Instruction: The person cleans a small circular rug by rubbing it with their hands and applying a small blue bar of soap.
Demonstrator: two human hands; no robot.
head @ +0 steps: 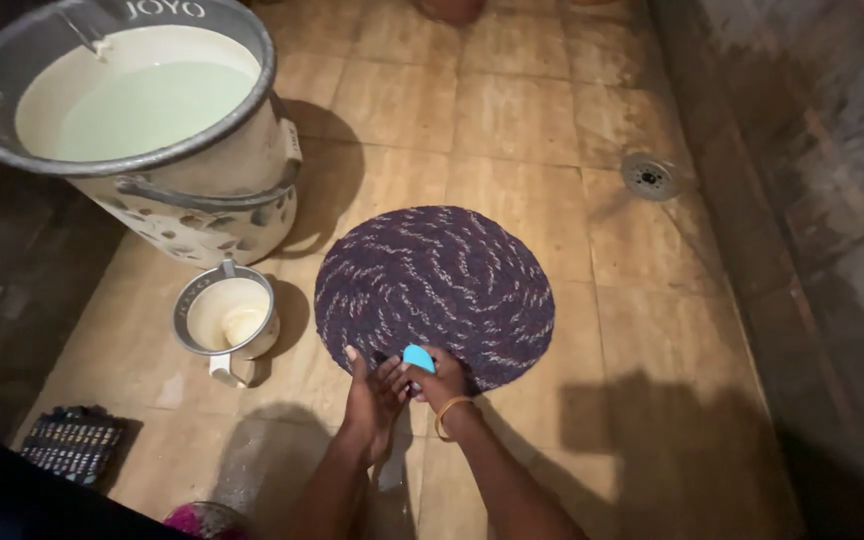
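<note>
Fingers of the right hand [439, 382] curl around a small light-blue bar of soap [418, 357], pressing it to the near edge of the round purple braided mat [435, 285] on the tiled floor [522, 110]. Left hand [372, 395] lies half open, touching mat and right hand. A white mug [227, 318] stands left.

Both hands [402, 385] on blue soap [418, 357], round mat [435, 290]
</note>
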